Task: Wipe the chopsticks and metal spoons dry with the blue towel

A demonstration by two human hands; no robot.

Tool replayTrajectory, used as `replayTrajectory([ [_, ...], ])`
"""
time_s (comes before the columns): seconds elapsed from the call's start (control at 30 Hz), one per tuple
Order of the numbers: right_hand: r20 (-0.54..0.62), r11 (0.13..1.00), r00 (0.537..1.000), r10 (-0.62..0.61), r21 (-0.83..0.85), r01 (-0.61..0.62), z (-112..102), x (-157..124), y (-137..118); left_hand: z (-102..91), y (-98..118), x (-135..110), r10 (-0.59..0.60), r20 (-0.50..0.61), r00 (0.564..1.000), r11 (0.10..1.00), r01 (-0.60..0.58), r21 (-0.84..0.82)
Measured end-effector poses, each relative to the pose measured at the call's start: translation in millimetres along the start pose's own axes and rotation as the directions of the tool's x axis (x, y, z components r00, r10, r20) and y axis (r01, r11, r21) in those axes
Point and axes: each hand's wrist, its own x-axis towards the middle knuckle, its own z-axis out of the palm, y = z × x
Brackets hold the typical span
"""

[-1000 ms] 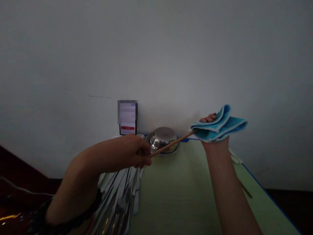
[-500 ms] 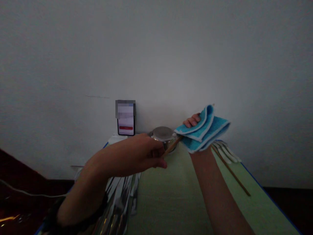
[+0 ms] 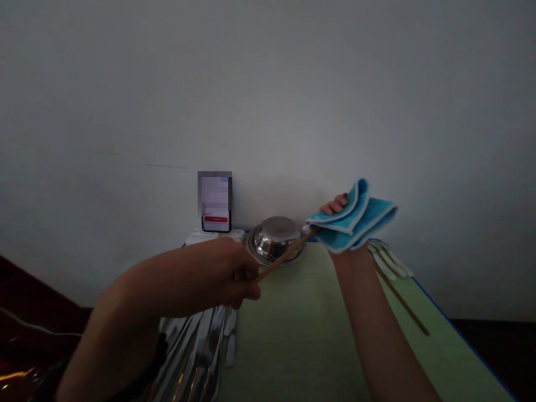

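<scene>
My left hand is closed round one end of a thin wooden chopstick held above the table. The stick slants up to the right, and its far end disappears into a folded blue cloth. My right hand grips that cloth around the stick's tip; only the fingertips show above the fold. Both hands hover over the green table mat.
An upturned steel bowl sits at the far end by the wall, next to a propped phone. Several metal utensils lie at the left. Another chopstick and white spoons lie at the right.
My left hand drew back to the left, so more of the chopstick shows between hand and cloth. The right hand with the cloth shifted slightly right.
</scene>
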Motion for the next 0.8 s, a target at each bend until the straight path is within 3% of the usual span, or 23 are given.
replayTrajectory([
  [0.17,-0.005,0.985,1.000,0.022,0.171,-0.020,-12,8,-13,-0.6,-4,-2,-0.003,0.020,1.000,1.000,0.003,-0.011],
  [0.33,0.010,0.980,1.000,-0.010,0.199,0.008,0,-2,-3,-3.5,-8,9,0.012,-0.044,0.999,0.999,-0.010,0.040],
  [0.43,0.059,0.978,0.998,0.022,0.205,-0.033,6,-8,5,-2.8,-6,22,0.056,0.009,0.998,0.998,-0.056,-0.035],
  [0.6,0.208,0.987,0.966,0.154,0.021,-0.162,17,-12,0,2.3,-8,37,0.056,0.068,0.996,0.995,-0.050,-0.088],
  [0.7,0.268,0.959,0.925,0.267,-0.170,-0.227,29,-14,-10,1.4,-14,37,0.077,-0.015,0.997,0.997,-0.077,-0.025],
  [0.8,0.309,0.883,0.870,0.384,-0.400,-0.248,36,-18,-17,-3.0,-17,32,0.055,-0.189,0.981,0.997,-0.044,0.059],
])
